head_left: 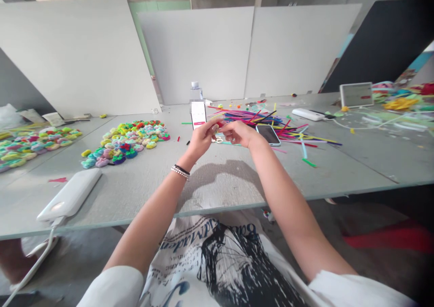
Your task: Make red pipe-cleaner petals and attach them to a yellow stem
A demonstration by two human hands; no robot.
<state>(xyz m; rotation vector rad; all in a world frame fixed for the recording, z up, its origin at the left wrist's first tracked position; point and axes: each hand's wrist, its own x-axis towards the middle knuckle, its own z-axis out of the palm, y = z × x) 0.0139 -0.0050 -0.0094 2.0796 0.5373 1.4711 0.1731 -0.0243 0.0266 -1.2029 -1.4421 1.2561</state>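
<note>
My left hand [202, 137] and my right hand [238, 133] meet above the middle of the table, their fingertips almost touching. Between them shows a small red piece [219, 125], pinched by the fingers; its shape is mostly hidden. White-handled scissors [219, 140] lie just under the fingers. Behind my right hand spreads a pile of colourful pipe cleaners [254, 117], with a phone [268, 135] lying at its near side. A lit phone screen [198, 113] stands upright behind my left hand.
Many fuzzy coloured flowers [130, 140] cover the table's left part. A white power bank [71, 195] with a cable lies at the front left, another power bank [308, 114] at the right. A bottle [195, 90] stands behind the upright phone. A tablet [356, 94] stands at the right.
</note>
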